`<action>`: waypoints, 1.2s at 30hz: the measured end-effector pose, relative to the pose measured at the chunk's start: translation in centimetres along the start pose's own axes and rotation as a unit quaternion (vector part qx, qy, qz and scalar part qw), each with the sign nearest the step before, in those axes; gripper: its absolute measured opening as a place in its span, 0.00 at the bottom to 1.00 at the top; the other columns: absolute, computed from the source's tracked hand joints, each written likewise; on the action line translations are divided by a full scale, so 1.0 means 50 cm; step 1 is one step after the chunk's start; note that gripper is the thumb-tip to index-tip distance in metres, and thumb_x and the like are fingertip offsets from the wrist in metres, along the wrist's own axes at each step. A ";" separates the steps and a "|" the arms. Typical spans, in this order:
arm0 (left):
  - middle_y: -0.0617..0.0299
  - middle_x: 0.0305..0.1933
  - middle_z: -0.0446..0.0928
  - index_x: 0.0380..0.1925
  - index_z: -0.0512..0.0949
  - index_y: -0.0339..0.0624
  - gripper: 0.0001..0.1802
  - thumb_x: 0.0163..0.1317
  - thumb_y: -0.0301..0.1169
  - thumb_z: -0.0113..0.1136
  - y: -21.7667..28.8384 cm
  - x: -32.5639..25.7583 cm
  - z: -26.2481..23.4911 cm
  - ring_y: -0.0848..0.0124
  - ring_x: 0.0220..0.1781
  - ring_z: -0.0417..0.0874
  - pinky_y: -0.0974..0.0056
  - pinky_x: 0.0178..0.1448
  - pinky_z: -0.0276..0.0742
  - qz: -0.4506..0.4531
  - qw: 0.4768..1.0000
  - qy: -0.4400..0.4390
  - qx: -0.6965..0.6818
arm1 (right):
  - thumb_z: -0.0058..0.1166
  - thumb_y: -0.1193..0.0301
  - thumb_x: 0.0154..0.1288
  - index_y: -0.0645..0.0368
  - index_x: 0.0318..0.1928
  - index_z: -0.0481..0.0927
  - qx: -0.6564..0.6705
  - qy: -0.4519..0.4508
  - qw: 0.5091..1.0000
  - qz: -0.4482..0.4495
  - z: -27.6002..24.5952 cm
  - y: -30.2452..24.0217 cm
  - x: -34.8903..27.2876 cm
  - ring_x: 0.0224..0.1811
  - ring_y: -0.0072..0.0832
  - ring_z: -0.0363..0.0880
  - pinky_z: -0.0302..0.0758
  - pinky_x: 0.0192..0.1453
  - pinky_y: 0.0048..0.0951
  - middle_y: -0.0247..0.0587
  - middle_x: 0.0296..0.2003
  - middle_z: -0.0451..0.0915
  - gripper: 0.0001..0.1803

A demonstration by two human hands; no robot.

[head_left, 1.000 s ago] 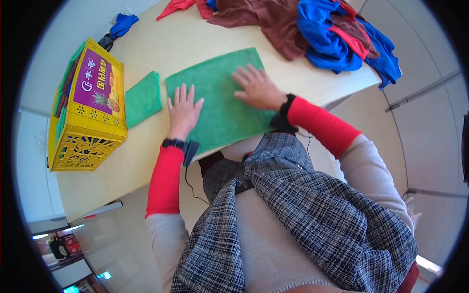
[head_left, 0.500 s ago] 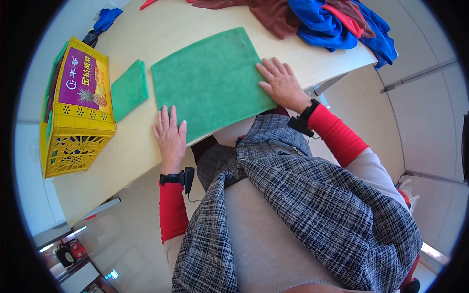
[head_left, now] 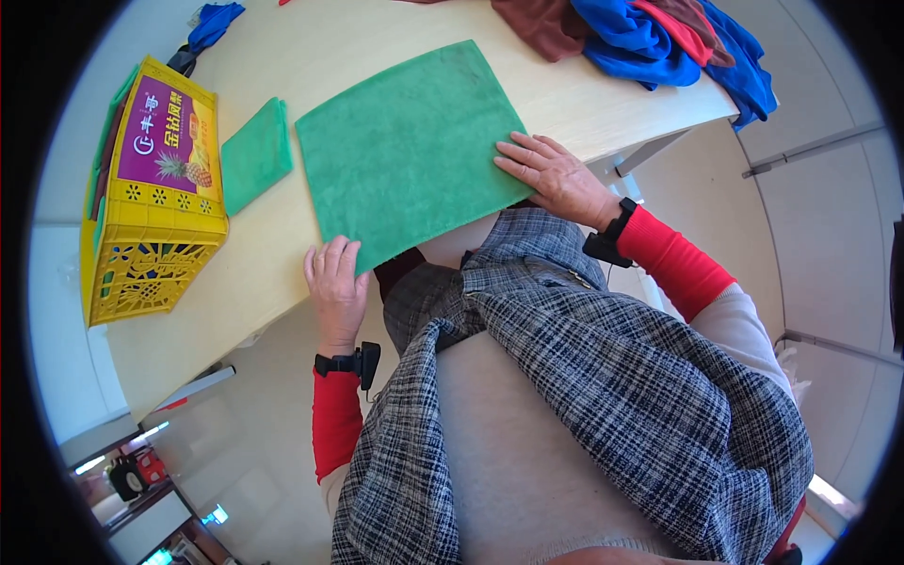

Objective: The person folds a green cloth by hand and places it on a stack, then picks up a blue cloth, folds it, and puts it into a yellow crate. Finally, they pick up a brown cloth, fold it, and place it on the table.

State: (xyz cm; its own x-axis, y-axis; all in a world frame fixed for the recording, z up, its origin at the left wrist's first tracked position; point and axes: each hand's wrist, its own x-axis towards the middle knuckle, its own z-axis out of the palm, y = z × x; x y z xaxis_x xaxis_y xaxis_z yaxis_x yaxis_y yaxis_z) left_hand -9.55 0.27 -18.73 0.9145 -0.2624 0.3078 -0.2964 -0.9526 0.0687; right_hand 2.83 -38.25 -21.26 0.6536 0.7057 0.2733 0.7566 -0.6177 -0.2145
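Note:
A square green cloth lies spread on the table, its near edge reaching past the table's front edge. At its near left corner is my left hand, with bent fingers closed on the corner. My right hand is on the cloth's right edge near the other front corner. Its fingers rest on top, and the thumb is out of sight, seemingly beneath the edge. To the left of the spread cloth lies a folded green cloth.
A yellow plastic crate with cloths in it stands at the left of the pale table. Blue, red and brown cloths are heaped at the far right, some hanging over the edge. A small blue cloth lies at the far left.
My left hand has gone from lying flat to curling its fingers at the near left corner. My right hand has slid down the right edge, and its thumb has gone from view.

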 end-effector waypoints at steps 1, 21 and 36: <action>0.55 0.60 0.75 0.56 0.76 0.43 0.31 0.48 0.23 0.72 -0.002 -0.004 -0.003 0.56 0.64 0.74 0.43 0.76 0.60 -0.004 1.000 -0.001 0.002 | 0.65 0.69 0.61 0.55 0.71 0.69 -0.001 0.003 1.000 -0.016 -0.006 0.003 -0.001 0.77 0.44 0.60 0.58 0.80 0.48 0.42 0.73 0.66 0.37; 0.63 0.34 0.82 0.46 0.82 0.30 0.18 0.60 0.31 0.72 -0.268 0.284 0.034 0.78 0.34 0.77 0.67 0.40 0.76 -0.243 0.913 0.015 -0.328 | 0.60 0.57 0.70 0.65 0.47 0.83 0.288 -0.081 0.934 0.196 -0.057 0.185 0.337 0.33 0.24 0.79 0.77 0.41 0.29 0.39 0.31 0.83 0.20; 0.68 0.23 0.68 0.66 0.67 0.33 0.32 0.64 0.27 0.67 -0.203 0.192 0.086 0.77 0.26 0.66 0.66 0.33 0.67 -0.315 0.886 0.063 -0.335 | 0.61 0.57 0.66 0.62 0.60 0.77 0.383 0.066 0.859 0.333 0.030 0.159 0.223 0.36 0.42 0.86 0.82 0.44 0.38 0.54 0.34 0.85 0.28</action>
State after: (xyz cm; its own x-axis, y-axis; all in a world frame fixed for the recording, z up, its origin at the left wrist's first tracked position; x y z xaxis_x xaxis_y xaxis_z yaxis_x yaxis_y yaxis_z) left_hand 3.45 6.76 -20.56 0.9312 0.3480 0.1080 0.1271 -0.5880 0.7988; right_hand 16.16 -34.81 -21.31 0.9767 0.2071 -0.0554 0.0386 -0.4243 -0.9047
